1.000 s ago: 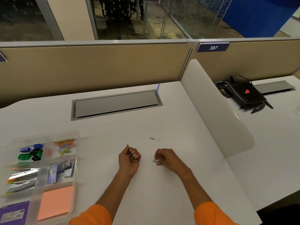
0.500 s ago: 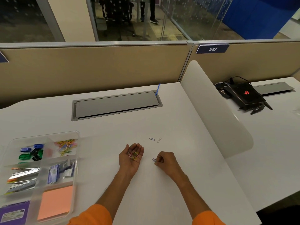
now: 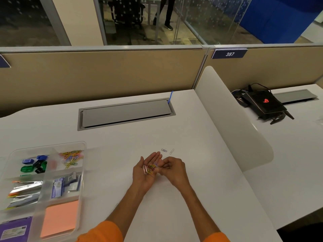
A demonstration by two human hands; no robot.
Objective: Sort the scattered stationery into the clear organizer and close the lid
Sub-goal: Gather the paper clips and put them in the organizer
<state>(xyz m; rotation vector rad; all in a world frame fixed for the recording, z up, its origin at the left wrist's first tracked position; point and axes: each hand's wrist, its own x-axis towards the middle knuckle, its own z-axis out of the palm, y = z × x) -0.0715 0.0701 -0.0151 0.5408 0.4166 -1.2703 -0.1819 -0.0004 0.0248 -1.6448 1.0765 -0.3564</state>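
A person in orange sleeves (image 3: 103,233) cups a small heap of coloured wire paper clips (image 3: 149,169) in the upturned left hand (image 3: 141,179), with the right hand (image 3: 173,170) at its edge, fingers curled. Two loose paper clips (image 3: 164,150) lie just beyond on the white desk (image 3: 201,189); a clear plastic compartment organizer (image 3: 82,173) sits at left.

The counter (image 3: 174,198) is smooth, matt white laminate with a brushed grey metal cable flap (image 3: 125,113) near its far edge. The organizer (image 3: 57,203) at the left edge is clear, slightly frosted plastic; the paper clips (image 3: 71,157) inside look colour-coated wire.
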